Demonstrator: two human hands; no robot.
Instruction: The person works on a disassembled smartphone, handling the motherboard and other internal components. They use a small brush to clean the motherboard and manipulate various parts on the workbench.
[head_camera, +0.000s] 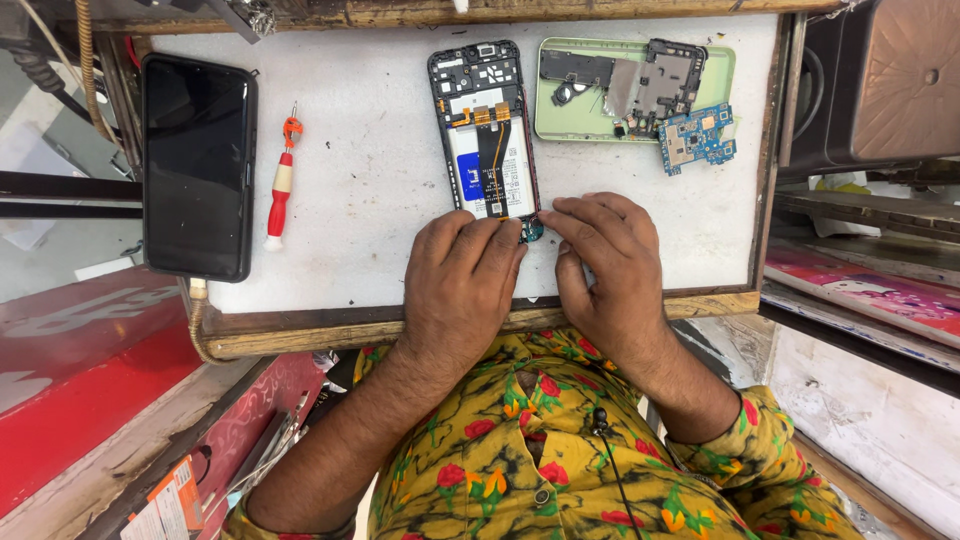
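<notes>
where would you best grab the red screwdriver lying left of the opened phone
Probably the red and white screwdriver is best pinched across its thick handle near the middle, coming from above. It lies flat, nearly upright in the view, on the white work surface with bare space on both sides; its thin orange tip end offers less hold.

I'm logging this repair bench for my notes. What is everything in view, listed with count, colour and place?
Opened phone: one, black frame, innards exposed, centre of the board.
Back cover: one, pale green, upper right, lying inside up.
Black inner cover: one, resting in the back cover.
Circuit board: one, blue, at the cover's lower right edge.
Screwdriver: one, red and white, left of the opened phone.
Intact phone: one, black, dark screen, far left.
Work board: one, white, wood-framed.
Left hand: at the opened phone's lower end.
Right hand: beside it, fingertips at the same end.
</notes>
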